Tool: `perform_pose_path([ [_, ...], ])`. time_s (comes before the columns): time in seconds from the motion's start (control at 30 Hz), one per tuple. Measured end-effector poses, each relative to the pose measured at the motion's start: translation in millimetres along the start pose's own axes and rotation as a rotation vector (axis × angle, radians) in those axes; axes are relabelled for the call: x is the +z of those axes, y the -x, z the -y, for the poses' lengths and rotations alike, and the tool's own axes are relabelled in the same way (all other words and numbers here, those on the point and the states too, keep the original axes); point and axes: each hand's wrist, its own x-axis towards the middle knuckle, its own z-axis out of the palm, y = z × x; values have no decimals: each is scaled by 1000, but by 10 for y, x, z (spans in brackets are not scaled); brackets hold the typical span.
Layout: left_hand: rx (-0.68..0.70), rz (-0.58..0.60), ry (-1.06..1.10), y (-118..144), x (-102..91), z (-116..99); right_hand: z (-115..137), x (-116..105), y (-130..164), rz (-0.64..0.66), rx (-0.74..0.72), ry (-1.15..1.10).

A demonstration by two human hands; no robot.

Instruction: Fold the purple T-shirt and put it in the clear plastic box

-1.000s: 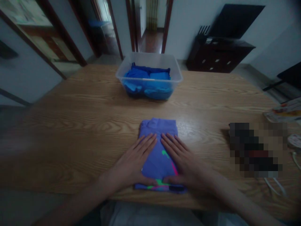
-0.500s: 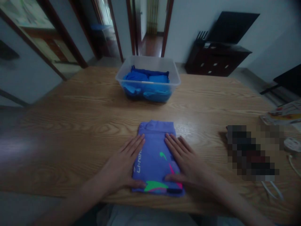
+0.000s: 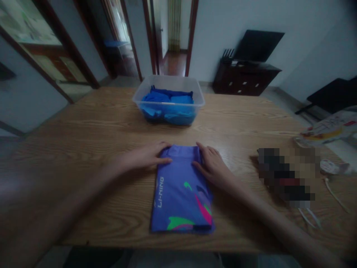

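Now my two hands, left hand (image 3: 147,156) and right hand (image 3: 213,165), grip the far corners of one folded purple shirt (image 3: 181,190) lying on the worktop (image 3: 83,149); one clear tub (image 3: 169,97) of blue cloths sits beyond.

White lettering reading "LI-NING" runs lengthwise along the left edge of the folded purple garment (image 3: 181,190) lying on the wooden table (image 3: 83,149). The packaging (image 3: 329,128) at the table's far right carries print too blurred to read.
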Motion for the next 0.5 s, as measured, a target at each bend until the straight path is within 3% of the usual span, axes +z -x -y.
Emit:
perform_pose_path([
  [0.1,-15,31,32,-73,-9,18,-26,-8,-67,12,6,-37],
  [0.23,-100,209,137,-155,-28,38,28,-44,-139,52,122,-127],
  [0.3,-73,256,204,-187,-32,39,63,-94,-164,85,143,-216],
  [0.4,-17,181,273,-208,-53,16,86,-198,-188,131,149,-293],
  [0.5,-67,83,443,-184,-47,-38,80,-263,-196,114,172,-367],
])
